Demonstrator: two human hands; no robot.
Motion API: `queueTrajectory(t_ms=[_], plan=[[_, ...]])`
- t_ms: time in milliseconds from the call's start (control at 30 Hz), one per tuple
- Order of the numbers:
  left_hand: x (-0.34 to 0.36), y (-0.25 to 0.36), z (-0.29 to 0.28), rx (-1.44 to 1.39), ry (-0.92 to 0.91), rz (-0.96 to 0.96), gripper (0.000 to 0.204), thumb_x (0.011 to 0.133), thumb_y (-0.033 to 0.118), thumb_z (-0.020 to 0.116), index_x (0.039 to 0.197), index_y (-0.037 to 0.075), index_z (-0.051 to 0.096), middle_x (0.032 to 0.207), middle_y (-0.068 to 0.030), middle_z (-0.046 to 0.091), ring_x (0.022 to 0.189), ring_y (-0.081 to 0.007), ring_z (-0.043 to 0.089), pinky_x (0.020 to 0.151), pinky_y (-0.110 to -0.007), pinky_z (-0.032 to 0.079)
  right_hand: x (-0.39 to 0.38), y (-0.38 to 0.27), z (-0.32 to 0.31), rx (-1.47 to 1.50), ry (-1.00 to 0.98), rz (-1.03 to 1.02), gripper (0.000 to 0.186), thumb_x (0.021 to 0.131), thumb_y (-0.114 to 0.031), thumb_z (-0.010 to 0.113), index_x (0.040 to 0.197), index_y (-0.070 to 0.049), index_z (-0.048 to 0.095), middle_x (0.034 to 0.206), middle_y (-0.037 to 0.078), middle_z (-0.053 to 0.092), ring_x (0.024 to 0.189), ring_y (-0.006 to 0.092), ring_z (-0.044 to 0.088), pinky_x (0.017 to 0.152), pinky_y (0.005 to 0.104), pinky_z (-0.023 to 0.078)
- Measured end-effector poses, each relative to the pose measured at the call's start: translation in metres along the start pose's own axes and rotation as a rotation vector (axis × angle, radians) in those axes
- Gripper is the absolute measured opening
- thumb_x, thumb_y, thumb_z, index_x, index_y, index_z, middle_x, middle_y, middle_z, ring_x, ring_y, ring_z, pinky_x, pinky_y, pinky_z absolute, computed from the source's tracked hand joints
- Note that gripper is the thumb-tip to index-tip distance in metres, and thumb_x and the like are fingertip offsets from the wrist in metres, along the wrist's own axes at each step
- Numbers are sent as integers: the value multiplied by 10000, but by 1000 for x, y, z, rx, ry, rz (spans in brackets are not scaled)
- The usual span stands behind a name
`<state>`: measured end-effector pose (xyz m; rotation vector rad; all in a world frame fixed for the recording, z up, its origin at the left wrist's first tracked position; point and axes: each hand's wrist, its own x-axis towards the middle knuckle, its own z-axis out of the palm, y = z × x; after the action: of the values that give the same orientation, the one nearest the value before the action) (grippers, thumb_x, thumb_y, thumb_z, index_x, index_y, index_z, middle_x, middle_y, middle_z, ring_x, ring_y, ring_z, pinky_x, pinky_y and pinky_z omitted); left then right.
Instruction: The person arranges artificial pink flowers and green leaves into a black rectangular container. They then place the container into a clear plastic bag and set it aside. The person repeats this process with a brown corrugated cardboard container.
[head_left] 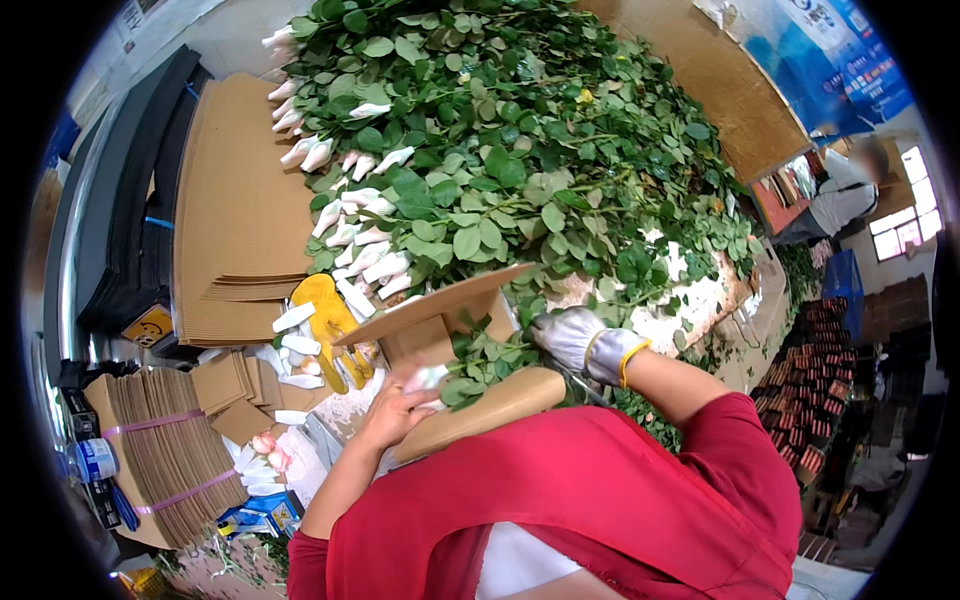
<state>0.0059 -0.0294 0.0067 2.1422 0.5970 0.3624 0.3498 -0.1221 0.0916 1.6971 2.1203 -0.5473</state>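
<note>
Near my body, a folded brown cardboard wrap (480,411) stands with its flaps raised around a leafy rose (428,377), whose bud is in a white sleeve. My left hand (392,412), bare and slightly blurred, has its fingers closed at this bud end. At the stem end, my right hand (577,340), in a grey-white glove with a yellow cuff edge, is closed around the stems; the fingertips are partly hidden. Beyond the wrap lies a large heap of roses (490,190), their white-sleeved buds (345,235) pointing left.
Flat cardboard sheets (240,190) are stacked at left, with a strapped cardboard bundle (165,445) below. A yellow glove (330,320) lies among loose white sleeves. Pink roses (270,452) sit near a blue packet (262,513). Far right, a person (840,200) is near stacked bundles (810,380).
</note>
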Motion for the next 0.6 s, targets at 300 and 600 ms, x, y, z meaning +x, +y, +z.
queueTrajectory(t_ms=[300, 600], plan=[[-1, 0, 0, -89, -93, 26, 364, 766, 107, 798, 1120, 151, 725, 1352, -124, 545, 1241, -306, 528, 982, -379, 488, 138, 105, -94, 78, 401, 242, 396, 868, -183, 654, 1257, -126, 602, 1072, 155, 690, 978, 320, 662, 870, 398, 540], [-12, 7, 2, -298, -29, -283, 569, 734, 157, 819, 1267, 99, 629, 1335, -152, 564, 1218, -309, 558, 1007, -360, 467, -64, 40, -161, 342, 974, 1, 291, 840, 62, 539, 1079, -29, 678, 1056, 140, 696, 940, 265, 671, 813, 381, 550]])
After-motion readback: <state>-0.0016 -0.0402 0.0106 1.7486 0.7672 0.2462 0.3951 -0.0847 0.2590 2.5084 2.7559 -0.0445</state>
